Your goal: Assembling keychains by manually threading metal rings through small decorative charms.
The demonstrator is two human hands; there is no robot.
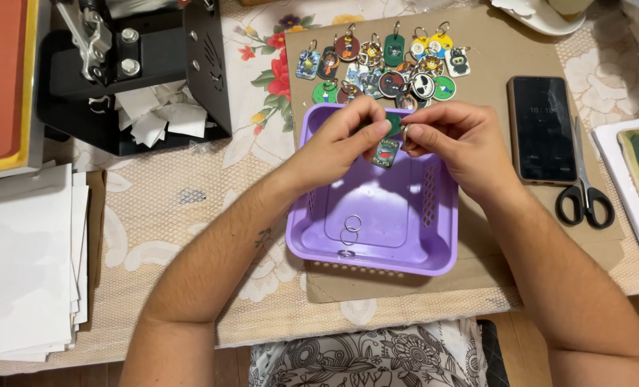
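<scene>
— What are the hands on?

— A small flat tag (386,152) with a green and red print, held over the far end of the purple basket (319,236). The left hand (337,147) pinches its top between thumb and fingertips; the right hand (454,140) meets it there, thumb and forefinger nipped on a thin metal ring (405,132) right at the tag's upper edge.

— How would the tag handle?

— I'd judge it light and stiff, a hard little plate with a glossy face, so slippery if pinched flat. Best taken by the edges near the top, where the ring goes. The ring looks springy and thin — easy to fumble, so fingertips only.

— How tight is each grip?

— Both nearly closed, only the fingertips working, the other fingers curled loosely. Whether the ring is through the tag yet, I cannot tell; the fingers hide it.

— What's around?

— Loose rings (351,228) lie on the basket floor towards the near wall. Finished tags (384,68) sit in a cluster on the cardboard (491,57) beyond the basket's far edge. Towards the desk's right edge, a phone (541,129) and scissors (584,193); at the far left corner, a black press (136,68) with paper scraps, and a stack of white sheets (22,265) at the left edge.
</scene>
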